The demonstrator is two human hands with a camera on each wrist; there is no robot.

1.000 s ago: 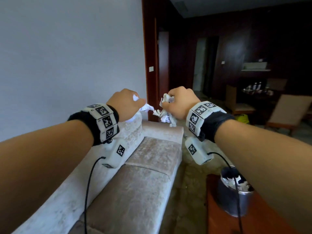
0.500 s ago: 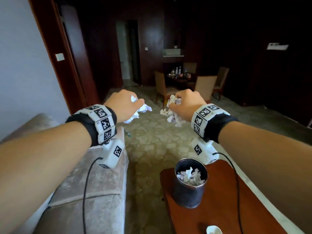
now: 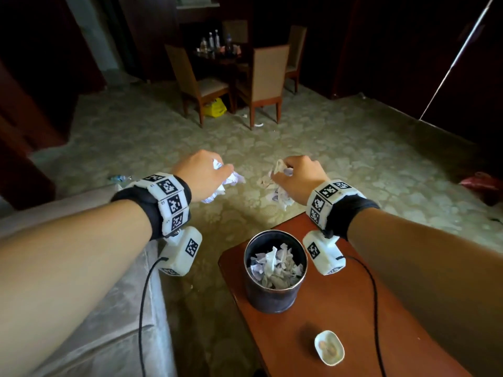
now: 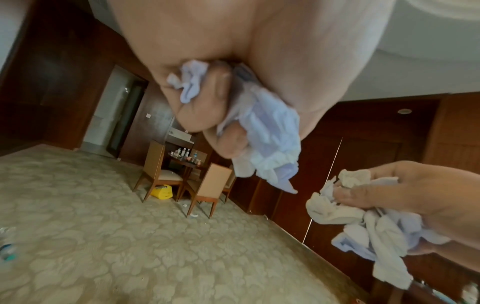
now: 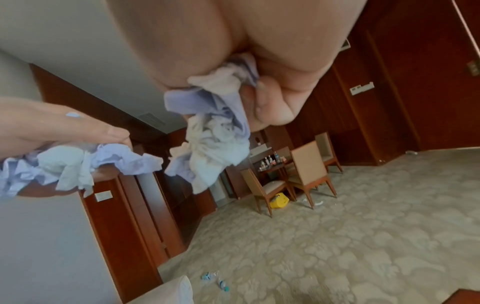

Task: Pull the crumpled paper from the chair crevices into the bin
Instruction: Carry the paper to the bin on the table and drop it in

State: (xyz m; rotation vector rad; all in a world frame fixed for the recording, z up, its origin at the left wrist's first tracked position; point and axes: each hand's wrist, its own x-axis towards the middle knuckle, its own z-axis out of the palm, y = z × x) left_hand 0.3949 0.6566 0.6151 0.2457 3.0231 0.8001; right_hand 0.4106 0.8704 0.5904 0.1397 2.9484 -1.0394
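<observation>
Both hands raised side by side above the carpet, beyond the far end of the bench (image 3: 340, 317). Left hand (image 3: 200, 172) closed into a fist, fingers (image 4: 207, 107) curled and pressed tight round a wad of crumpled paper (image 3: 230, 180), white and pale blue, with loose ends poking out between the knuckles and hanging below the palm. Right hand (image 3: 299, 178) likewise clenched, fingers (image 5: 272, 109) wrapped round a second crumpled wad (image 3: 275, 186), the bulk of it drooping under the fist. The two wads near each other but apart, a strip of carpet visible between them. Below and nearer than the hands, a dark round bin (image 3: 275, 292) upright near the far end of the reddish-brown bench, already loaded with more crumpled paper (image 3: 275, 265) up to just below the rim. Neither held wad above the bin's mouth; both a little farther out. On the near part of the bench, a small white dish (image 3: 329, 348), well apart from the bin. At the left, the pale upholstered seat (image 3: 81, 336) of a sofa or chair, running along under the left forearm. Marker-covered bands on both wrists, each with a white camera block and a black cable trailing back. Far across the patterned carpet (image 3: 353, 148), wooden dining chairs (image 3: 261, 85) round a dark table with bottles, and a yellow bag (image 3: 215, 107) on the floor beneath.
</observation>
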